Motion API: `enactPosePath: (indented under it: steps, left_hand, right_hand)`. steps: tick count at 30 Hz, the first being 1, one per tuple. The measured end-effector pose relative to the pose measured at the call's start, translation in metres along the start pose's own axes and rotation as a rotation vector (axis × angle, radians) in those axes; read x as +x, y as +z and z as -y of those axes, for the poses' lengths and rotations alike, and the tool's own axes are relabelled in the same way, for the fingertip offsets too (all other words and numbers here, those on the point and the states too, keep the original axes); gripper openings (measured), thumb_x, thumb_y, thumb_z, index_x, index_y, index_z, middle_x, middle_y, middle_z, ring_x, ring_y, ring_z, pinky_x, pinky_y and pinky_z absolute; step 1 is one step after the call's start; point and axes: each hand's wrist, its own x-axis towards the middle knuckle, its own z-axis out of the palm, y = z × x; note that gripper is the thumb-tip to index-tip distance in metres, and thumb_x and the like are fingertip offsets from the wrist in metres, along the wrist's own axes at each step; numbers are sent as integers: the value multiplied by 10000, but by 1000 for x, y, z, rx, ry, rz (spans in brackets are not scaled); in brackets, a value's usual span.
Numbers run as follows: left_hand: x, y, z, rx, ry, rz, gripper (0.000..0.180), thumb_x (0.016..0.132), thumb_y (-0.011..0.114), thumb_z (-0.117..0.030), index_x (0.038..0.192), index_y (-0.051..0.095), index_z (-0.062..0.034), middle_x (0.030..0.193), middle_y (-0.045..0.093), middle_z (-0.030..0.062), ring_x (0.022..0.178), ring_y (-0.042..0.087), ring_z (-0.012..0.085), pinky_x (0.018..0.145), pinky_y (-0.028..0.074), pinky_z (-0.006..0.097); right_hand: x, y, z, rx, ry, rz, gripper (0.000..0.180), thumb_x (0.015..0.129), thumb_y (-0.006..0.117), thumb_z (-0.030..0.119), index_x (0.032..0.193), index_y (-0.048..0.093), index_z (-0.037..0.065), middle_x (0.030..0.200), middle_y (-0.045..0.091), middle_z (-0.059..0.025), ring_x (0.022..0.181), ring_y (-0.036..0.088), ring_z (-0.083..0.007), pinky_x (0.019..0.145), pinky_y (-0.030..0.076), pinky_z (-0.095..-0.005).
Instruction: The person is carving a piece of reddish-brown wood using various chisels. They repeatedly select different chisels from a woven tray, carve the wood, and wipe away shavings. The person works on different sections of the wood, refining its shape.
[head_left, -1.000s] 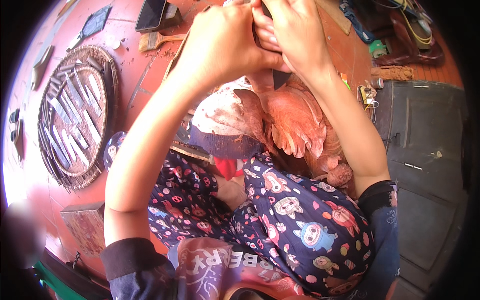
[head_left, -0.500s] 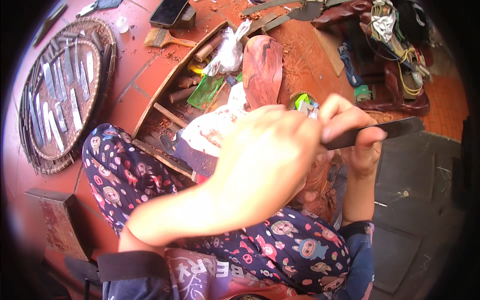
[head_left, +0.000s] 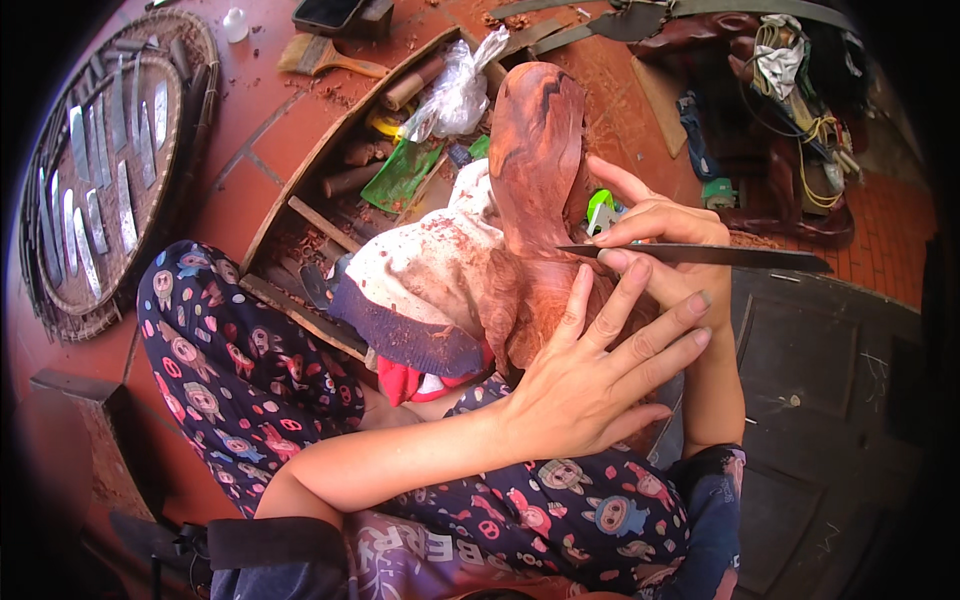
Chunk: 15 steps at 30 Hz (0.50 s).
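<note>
My right hand (head_left: 668, 238) pinches a narrow dark carving blade (head_left: 735, 256) between thumb and fingers. The blade lies nearly level, and its pointed left end is at the waist of a carved reddish-brown wooden piece (head_left: 538, 150) with dark grain; whether it touches the wood I cannot tell. Below it, my left hand (head_left: 605, 375) is open with fingers spread, over the lower part of the wood and partly hiding it. Against the wood's left side lies a white cloth (head_left: 425, 255) with a navy edge, sprinkled with shavings.
A wooden tray (head_left: 300, 185) holding rods, a plastic bag (head_left: 458, 90) and a green wrapper sits beyond my lap. At left is a round woven basket (head_left: 190, 160) of several blades. A brush (head_left: 325, 58) lies on the tiles. Dark panels (head_left: 810, 400) lie at right.
My left hand has come down from beside the blade and spread its fingers. The right hand has turned the blade, whose left end now shows at the wood.
</note>
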Motion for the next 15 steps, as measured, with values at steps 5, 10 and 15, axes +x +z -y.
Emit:
enactPosePath:
  steps: [5,10,15]
  left_hand:
    - [0,5,4,-34,-3,-84,782,841,793,-360,1535,486,-174,1680,287,120,1569,7,482,1201,69,714]
    - [23,-6,16,-20,-14,-107,833,816,822,-271,1546,450,-120,1673,278,169,1562,18,502,1211,139,675]
    - [13,-3,2,-111,-11,-135,938,811,822,-296,1589,342,-85,1683,159,261,1559,40,510,1194,177,684]
  right_hand:
    - [-3,0,-6,-183,-3,128,127,743,770,37,860,785,-10,941,771,-238,1106,731,-296,885,562,-350]
    - [-1,5,-12,36,164,0,148,797,752,57,901,762,-48,967,765,-185,1107,711,-326,1006,515,-437]
    - [-2,-5,-14,-37,-5,194,154,810,775,50,925,771,-52,890,759,-140,1190,658,-410,1145,425,-553]
